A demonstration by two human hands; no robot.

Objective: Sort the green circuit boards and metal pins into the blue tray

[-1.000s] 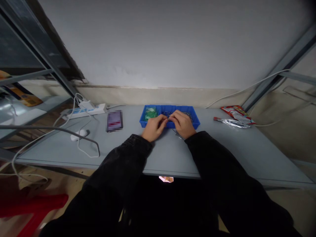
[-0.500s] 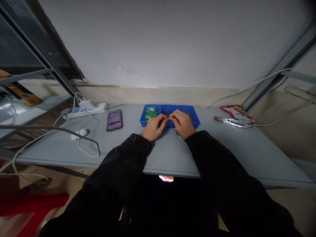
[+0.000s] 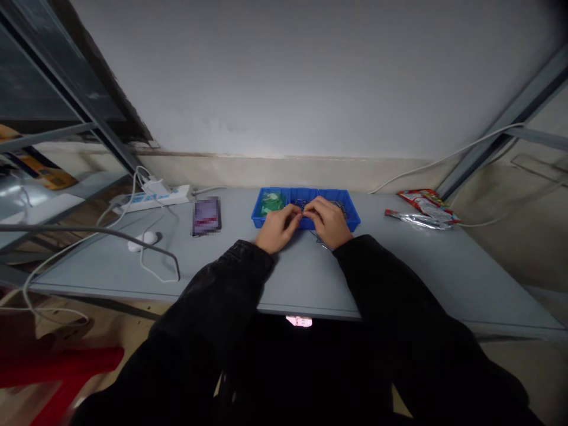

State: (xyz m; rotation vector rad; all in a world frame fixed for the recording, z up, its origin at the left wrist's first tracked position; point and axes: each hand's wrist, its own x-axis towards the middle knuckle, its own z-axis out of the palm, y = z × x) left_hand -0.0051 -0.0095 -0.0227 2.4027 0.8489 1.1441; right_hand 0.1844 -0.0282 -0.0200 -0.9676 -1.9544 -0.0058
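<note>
My left hand (image 3: 277,229) and my right hand (image 3: 327,220) meet fingertip to fingertip over the front of a blue divided tray (image 3: 256,220). Both are closed in a pinch; whatever lies between the fingers is too small to make out. Green and whitish pieces (image 3: 272,202) fill the tray's left compartment. Small dark metal parts (image 3: 341,207) show in the right compartment, and others in the middle one are partly covered by my fingers. Under my right hand a thin metal piece (image 3: 318,241) lies on the grey table (image 3: 306,278), partly hidden.
At the left are a phone-like dark device (image 3: 206,216), a power strip (image 3: 164,198) with cables, and a white rounded case (image 3: 142,241). A dark cable (image 3: 110,229) crosses the left side. Red and silver packets (image 3: 421,210) lie at the right. A wall (image 3: 302,89) rises behind.
</note>
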